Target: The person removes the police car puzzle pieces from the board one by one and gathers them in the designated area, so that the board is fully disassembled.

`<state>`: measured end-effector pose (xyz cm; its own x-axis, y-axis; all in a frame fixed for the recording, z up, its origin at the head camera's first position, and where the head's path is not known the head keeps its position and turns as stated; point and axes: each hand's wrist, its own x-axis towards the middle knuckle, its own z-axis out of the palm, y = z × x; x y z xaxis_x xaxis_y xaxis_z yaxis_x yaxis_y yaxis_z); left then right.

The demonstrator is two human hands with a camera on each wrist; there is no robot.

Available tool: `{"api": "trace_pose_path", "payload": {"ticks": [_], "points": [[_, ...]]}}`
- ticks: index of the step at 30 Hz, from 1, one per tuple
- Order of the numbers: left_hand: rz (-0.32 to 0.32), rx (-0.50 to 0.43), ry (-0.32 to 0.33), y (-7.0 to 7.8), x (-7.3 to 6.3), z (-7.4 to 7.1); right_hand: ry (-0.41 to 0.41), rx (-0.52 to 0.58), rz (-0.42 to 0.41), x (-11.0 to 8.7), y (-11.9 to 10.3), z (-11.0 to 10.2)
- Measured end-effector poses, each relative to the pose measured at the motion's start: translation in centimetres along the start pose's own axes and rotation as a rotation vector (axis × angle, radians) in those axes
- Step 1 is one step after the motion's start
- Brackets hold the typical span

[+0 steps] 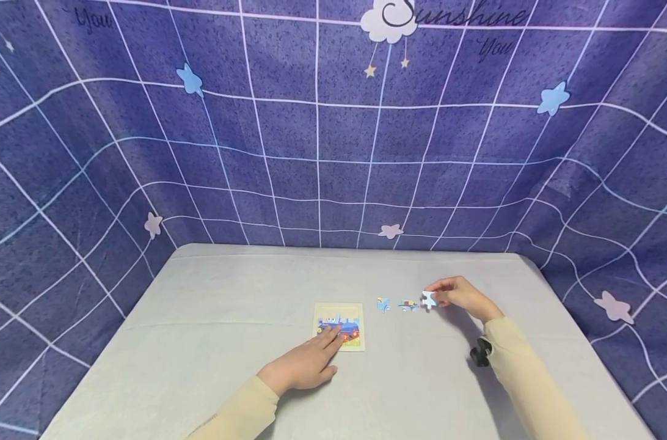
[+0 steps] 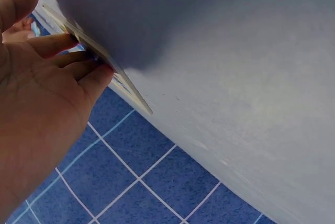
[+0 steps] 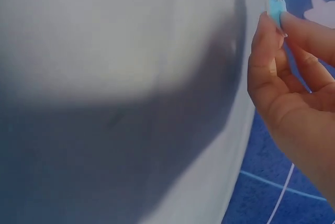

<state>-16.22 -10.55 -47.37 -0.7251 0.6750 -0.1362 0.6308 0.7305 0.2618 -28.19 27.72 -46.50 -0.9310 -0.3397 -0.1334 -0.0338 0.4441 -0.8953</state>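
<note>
My left hand (image 1: 308, 362) rests with its fingers stretched out over the lower part of a small puzzle board (image 1: 357, 310). The board has a pale raised frame and a picture of a blue train, partly covered by the fingers. In the left wrist view the fingertips touch the board (image 2: 128, 89) near its edge. At the right, my right hand (image 1: 465, 297) pinches a light blue puzzle piece (image 1: 429, 299) between thumb and fingertips. The right wrist view shows this piece (image 3: 276, 10) raised on edge in the pinch.
Two loose puzzle pieces lie in a row between the board and the right hand: a blue and yellow piece (image 1: 383, 304) and a multicoloured piece (image 1: 407, 305). A pale cloth covers the table (image 1: 229, 293). Behind it hangs a dark blue curtain (image 1: 289, 134) with lines and stars.
</note>
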Motion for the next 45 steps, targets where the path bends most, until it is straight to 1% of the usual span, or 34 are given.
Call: {"api": "trace_pose_path", "payload": {"ticks": [3,10,21,28,30,33,37,40,45], "points": [[0.009,-0.008,0.004,-0.1,0.0,0.0,0.019,-0.005,0.022,-0.1,0.7,0.0],[0.026,-0.024,0.015,-0.2,0.0,0.1,0.070,-0.082,-0.023,0.2,1.8,0.2],[-0.005,0.000,-0.012,0.0,0.1,-0.1,0.141,-0.196,-0.071,0.5,2.1,0.5],[-0.013,-0.004,-0.017,0.1,0.0,-0.1,0.152,-0.237,-0.098,0.7,2.5,0.5],[-0.018,-0.009,-0.022,0.1,0.1,-0.1,0.156,-0.252,-0.119,0.7,2.4,0.5],[-0.021,-0.015,-0.023,0.2,0.0,-0.2,0.160,-0.264,-0.165,0.8,1.7,0.6],[-0.023,-0.015,-0.023,0.1,-0.1,-0.2,0.158,-0.263,-0.235,1.4,0.0,1.4],[-0.017,-0.016,-0.024,0.3,-0.2,-0.3,0.139,-0.257,-0.284,2.1,-1.5,2.7],[0.004,-0.027,-0.037,0.8,-0.4,-0.5,0.068,-0.231,-0.342,3.1,-4.3,5.5]]}}
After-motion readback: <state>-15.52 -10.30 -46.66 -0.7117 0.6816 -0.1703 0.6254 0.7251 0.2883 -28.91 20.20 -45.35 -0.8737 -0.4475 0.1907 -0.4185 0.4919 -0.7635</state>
